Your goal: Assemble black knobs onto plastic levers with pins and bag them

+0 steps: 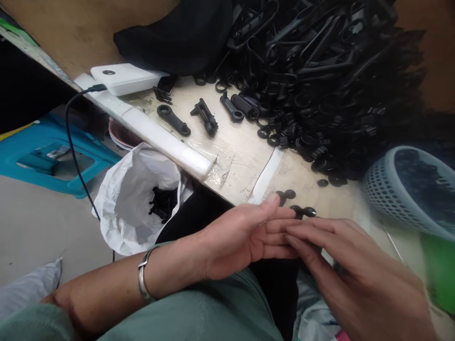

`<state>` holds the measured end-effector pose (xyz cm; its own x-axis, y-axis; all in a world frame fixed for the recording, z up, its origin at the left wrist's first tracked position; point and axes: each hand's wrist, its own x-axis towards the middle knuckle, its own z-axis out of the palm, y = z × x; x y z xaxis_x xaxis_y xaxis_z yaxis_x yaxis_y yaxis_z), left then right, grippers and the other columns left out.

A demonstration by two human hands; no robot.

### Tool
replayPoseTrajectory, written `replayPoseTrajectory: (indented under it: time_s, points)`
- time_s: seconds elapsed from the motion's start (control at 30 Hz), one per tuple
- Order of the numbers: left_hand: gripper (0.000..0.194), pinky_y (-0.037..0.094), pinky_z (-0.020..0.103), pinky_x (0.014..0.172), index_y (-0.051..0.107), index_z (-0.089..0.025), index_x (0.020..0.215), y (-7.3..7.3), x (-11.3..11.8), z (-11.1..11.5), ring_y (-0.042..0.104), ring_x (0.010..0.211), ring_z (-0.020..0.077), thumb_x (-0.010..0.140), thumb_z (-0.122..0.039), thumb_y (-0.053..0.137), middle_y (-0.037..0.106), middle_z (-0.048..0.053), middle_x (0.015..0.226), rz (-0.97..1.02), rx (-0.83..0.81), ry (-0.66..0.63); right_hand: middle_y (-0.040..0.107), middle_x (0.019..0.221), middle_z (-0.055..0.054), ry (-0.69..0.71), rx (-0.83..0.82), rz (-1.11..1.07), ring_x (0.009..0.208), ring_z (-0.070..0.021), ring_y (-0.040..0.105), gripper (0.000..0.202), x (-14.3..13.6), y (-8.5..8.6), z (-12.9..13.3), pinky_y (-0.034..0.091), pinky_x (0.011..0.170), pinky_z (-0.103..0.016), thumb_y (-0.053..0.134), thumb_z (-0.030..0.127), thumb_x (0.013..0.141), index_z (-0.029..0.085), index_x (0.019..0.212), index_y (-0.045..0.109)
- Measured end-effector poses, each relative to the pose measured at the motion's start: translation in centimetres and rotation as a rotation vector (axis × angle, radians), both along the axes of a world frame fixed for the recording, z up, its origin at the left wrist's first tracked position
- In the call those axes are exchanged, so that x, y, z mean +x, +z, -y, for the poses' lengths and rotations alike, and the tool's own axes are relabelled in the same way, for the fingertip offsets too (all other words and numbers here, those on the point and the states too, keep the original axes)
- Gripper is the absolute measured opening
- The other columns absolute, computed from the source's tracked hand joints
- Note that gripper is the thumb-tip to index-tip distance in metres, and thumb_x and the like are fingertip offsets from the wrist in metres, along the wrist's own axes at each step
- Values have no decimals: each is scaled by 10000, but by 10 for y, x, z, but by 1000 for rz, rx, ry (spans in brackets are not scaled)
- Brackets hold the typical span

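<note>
My left hand [245, 237] lies palm up at the table's front edge, its fingers stretched out and nothing visible on the palm. Over its fingertips reaches my right hand [355, 270], thumb and forefinger tips brought together against the left fingers; whatever may be between them is hidden. Just beyond the fingers lie small black plastic parts with rounded ends [303, 211]. Farther back on the table are a black lever-like part with a ring end [173, 120], a forked black part [205, 117], another ring-ended part [231, 108] and a black ribbed cylinder [244, 107].
A large heap of black plastic parts [305, 71] covers the back right. A pale mesh basket [387, 184] stands at the right. A white power bank [124, 79] with a black cable sits at the left edge. Below are a white sack [121, 203] holding black parts and a blue stool [71, 180].
</note>
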<state>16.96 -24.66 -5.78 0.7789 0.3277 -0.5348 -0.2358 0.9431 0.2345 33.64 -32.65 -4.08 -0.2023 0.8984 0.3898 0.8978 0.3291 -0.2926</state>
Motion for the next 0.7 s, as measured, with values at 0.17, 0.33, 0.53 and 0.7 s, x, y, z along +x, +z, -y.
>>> replayPoseTrajectory:
  time_s: [0.17,0.33,0.53,0.7]
  points:
    - [394,544,373,992,684,-71,1164,-1,-8,1,719,1096,226,1064,-391,477,707,192,1253,-2,45,26,700,1000,-14,-166,72,-23,907,-161,662,49,17,1,-23,528,807,-291,663,255,958,216,966,691]
    - [375,565,348,958,681,-63,1164,-1,-13,-1,729,1082,220,1062,-370,492,711,199,1245,-21,53,53,701,951,2,-166,65,-38,871,-155,659,62,27,-5,-45,523,836,-318,693,279,940,221,924,705]
    - [361,582,335,926,678,-51,1172,-4,-15,-4,740,1059,223,1057,-347,507,709,218,1238,-35,37,60,701,954,-12,-107,68,-23,876,-151,662,58,25,-10,-48,522,829,-308,678,257,949,202,937,695]
    - [339,592,323,910,677,-44,1165,-5,-15,-4,744,1044,217,1054,-321,516,717,221,1216,-27,35,70,697,951,-28,-74,129,70,881,-169,655,19,27,-10,-49,523,809,-322,667,198,943,187,954,679]
